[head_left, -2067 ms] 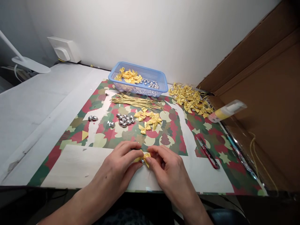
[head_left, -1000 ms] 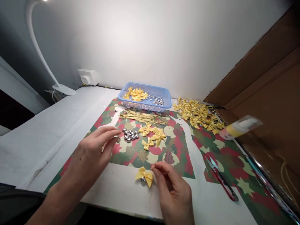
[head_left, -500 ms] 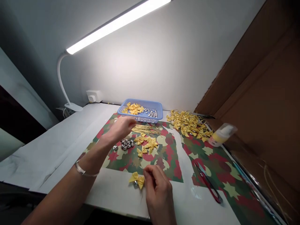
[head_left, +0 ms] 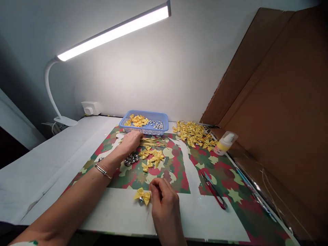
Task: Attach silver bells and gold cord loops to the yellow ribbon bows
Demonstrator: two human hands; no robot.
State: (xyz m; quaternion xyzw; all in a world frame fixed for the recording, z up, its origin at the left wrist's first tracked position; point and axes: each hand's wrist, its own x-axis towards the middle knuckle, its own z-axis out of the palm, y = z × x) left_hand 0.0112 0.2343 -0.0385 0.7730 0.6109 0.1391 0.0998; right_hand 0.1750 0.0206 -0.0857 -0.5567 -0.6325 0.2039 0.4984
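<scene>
My left hand (head_left: pixel 132 140) reaches over the left end of a bundle of thin gold cords (head_left: pixel 153 141). Its fingers are curled downward and partly hidden, and what they hold cannot be made out. At the near side, my right hand (head_left: pixel 166 201) has thumb and forefinger pinched together; anything between them is too small to tell. Just left of those fingertips lies a yellow ribbon bow (head_left: pixel 142 195) with a silver bell (head_left: pixel 140 201) at its middle. Several loose yellow bows (head_left: pixel 153 157) and a cluster of silver bells (head_left: pixel 131 159) lie between the hands.
A blue basket (head_left: pixel 143 131) with bows and bells stands against the wall. Right of it is a heap of corded bows (head_left: pixel 194 133), then a pump bottle (head_left: pixel 225 143). Red-handled snips (head_left: pixel 214 191) lie on the patterned sheet. A lamp (head_left: pixel 115 32) hangs above; cardboard (head_left: pixel 276 85) walls the right side.
My left hand has come down onto the gold cords. My right hand stays pinched beside the bow. The whole view has shifted, so things appear further left.
</scene>
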